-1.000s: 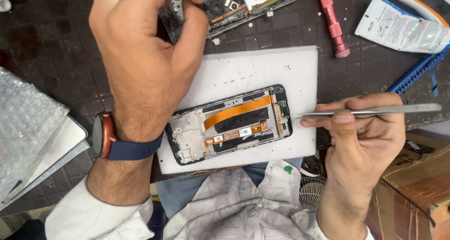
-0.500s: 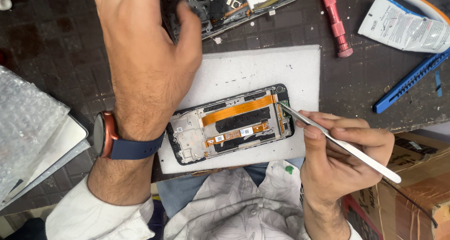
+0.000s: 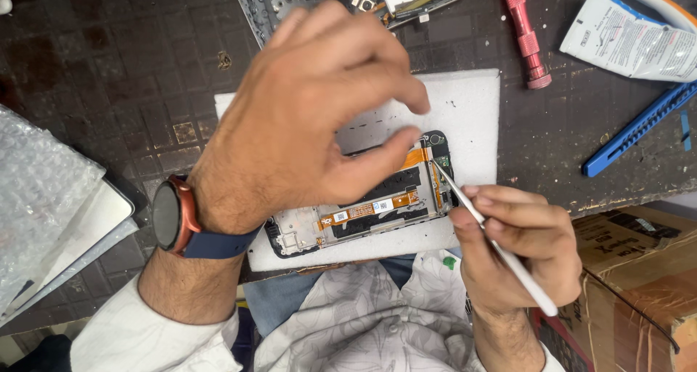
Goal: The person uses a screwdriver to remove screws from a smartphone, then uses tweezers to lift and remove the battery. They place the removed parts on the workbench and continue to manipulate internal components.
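Note:
An opened phone (image 3: 377,212), with an orange flex cable and bare boards showing, lies on a white foam pad (image 3: 472,111). My left hand (image 3: 312,118) hovers over the phone's upper half and hides much of it. Its thumb lies along the phone's far edge and its fingers are curled above the pad, with nothing visible between them. A watch with a blue strap (image 3: 170,216) is on that wrist. My right hand (image 3: 515,248) grips a slim white and metal tool (image 3: 501,252) like a pen. The tool's tip touches the phone's right end.
A second opened phone (image 3: 290,2) lies at the far edge of the dark mat. A red screwdriver (image 3: 524,31), a white pouch (image 3: 632,42) and a blue tool (image 3: 639,129) sit at the right. A cardboard box (image 3: 639,270) is near right, bubble wrap (image 3: 36,198) at the left.
My left hand has drawn back from the far phone and come down over the near one. My right hand has swung the tool from level to slanted, tip onto the phone's right end.

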